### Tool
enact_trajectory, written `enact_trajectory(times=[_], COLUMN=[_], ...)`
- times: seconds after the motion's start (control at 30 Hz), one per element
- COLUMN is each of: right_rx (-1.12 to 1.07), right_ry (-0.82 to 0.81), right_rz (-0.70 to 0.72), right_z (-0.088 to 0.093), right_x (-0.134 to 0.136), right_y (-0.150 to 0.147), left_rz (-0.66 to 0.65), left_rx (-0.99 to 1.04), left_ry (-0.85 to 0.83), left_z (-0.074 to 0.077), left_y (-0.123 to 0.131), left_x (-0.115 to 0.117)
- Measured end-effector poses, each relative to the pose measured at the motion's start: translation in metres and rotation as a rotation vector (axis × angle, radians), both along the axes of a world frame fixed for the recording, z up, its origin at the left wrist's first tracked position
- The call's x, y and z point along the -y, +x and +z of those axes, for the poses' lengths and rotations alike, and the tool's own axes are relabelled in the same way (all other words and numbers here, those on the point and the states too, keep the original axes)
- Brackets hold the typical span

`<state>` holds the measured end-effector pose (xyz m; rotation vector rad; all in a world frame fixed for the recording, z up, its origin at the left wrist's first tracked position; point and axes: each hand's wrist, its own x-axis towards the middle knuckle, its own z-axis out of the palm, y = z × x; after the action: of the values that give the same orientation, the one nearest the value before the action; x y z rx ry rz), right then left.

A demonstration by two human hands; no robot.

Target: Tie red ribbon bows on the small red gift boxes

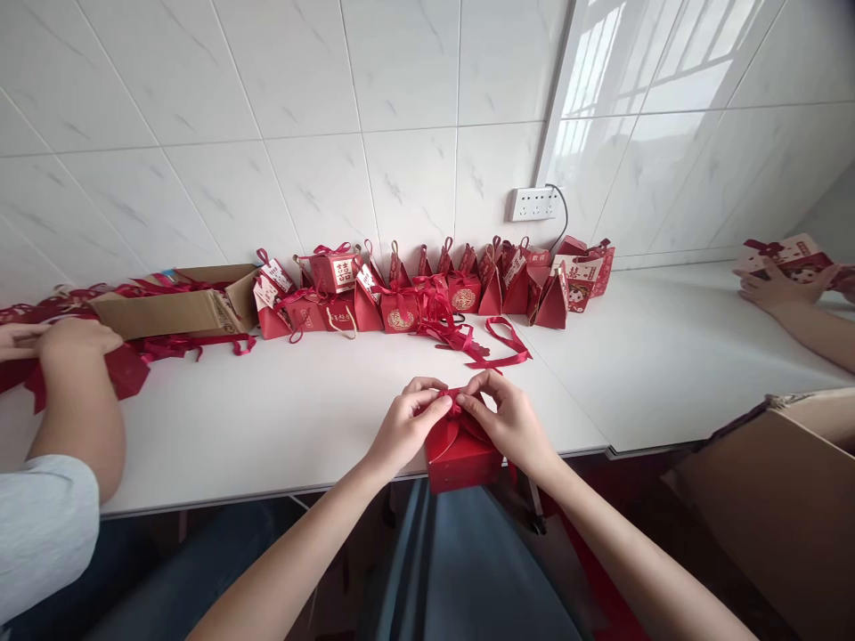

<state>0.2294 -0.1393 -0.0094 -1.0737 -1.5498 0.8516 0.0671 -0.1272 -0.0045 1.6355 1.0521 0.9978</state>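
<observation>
Red gift box point(460, 454) sits at the near edge of the white table point(300, 418), right in front of the person, its front face hanging just past the rim. It stands upright, top w/ curved flaps facing up; looks about as wide as tall, so no clear long axis. A red ribbon knot point(455, 402) sits on top. Left hand point(404, 427) and right hand point(511, 423) close in from either side, both w/ fingertips pinched on the ribbon at the top, thumbs nearly meeting. Open tabletop lies to left and right of the box and behind it, up to loose red ribbons point(487, 343) mid-table. Further back, a row of finished red boxes point(434, 289) lines the tiled wall. Far left, another person's hand point(73, 338) rests on red material near a cardboard carton point(166, 307); far right, a third person's hands point(778, 285) hold a box. A second carton point(788, 499) stands off the table's right corner.
</observation>
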Motion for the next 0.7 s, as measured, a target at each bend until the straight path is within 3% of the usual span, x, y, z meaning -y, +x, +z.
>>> enact_trajectory(times=[0.1, 0.3, 0.57, 0.7], right_rx=[0.014, 0.238, 0.245, 0.246], right_ry=[0.016, 0.223, 0.145, 0.190], right_rz=[0.006, -0.087, -0.124, -0.138], right_z=[0.000, 0.005, 0.003, 0.007], right_x=[0.000, 0.018, 0.021, 0.020], right_y=[0.001, 0.007, 0.004, 0.006], left_rz=[-0.006, -0.002, -0.081, -0.054], left_rx=[0.058, 0.086, 0.048, 0.011], left_ry=[-0.044, -0.062, -0.018, 0.022], left_z=[0.000, 0.000, 0.001, 0.001], left_y=[0.001, 0.001, -0.001, -0.004], left_x=[0.000, 0.000, 0.000, 0.002])
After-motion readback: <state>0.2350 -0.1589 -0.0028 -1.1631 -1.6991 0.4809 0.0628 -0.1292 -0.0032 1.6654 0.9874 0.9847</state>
